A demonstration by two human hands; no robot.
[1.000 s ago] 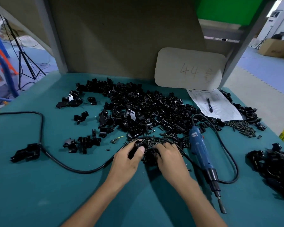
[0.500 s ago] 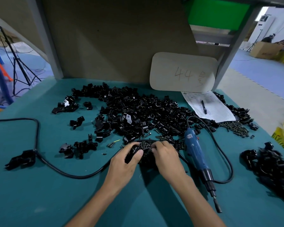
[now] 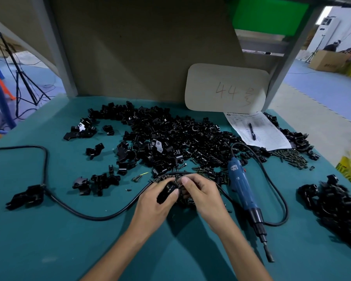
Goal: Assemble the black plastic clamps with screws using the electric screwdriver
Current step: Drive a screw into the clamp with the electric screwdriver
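Observation:
My left hand (image 3: 157,201) is closed around a black plastic clamp (image 3: 166,192) just above the green table. My right hand (image 3: 201,192) pinches a small dark screw (image 3: 180,186) at the clamp's top. Both hands hover over a small heap of screws and clamp parts (image 3: 185,200). The blue electric screwdriver (image 3: 244,194) lies on the table right of my right hand, tip pointing toward me. A large pile of loose black clamp parts (image 3: 170,138) spreads behind the hands.
The screwdriver's black cable (image 3: 93,217) loops across the table to the left and passes under my hands. Finished clamps (image 3: 336,207) are heaped at the right edge. More screws (image 3: 292,158) lie by a paper sheet with a pen (image 3: 251,131). A beige board (image 3: 225,90) leans at the back.
Both hands have lifted slightly off the small heap. The left hand now holds a clamp up and the right hand's fingers have come to its top with a screw.

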